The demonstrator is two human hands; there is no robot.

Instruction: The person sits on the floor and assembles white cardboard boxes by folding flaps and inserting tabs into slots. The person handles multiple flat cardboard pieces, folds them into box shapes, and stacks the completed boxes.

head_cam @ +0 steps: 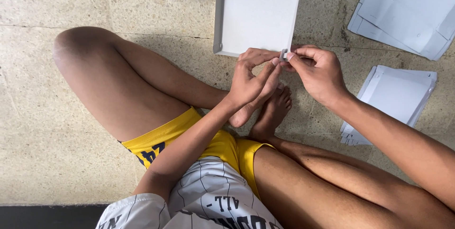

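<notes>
Person sits cross-legged on the speckled stone floor (42, 129). Both hands meet at the near right corner of a shallow grey cardboard box tray (258, 11) lying on the floor ahead. The left hand (251, 79) has its grip closed, thumb and forefinger pinching the small grey corner flap (283, 55). The right hand (318, 71) pinches the same flap from the other side. Stacks of flat grey card blanks (395, 96) lie to the right, more (407, 11) beyond.
</notes>
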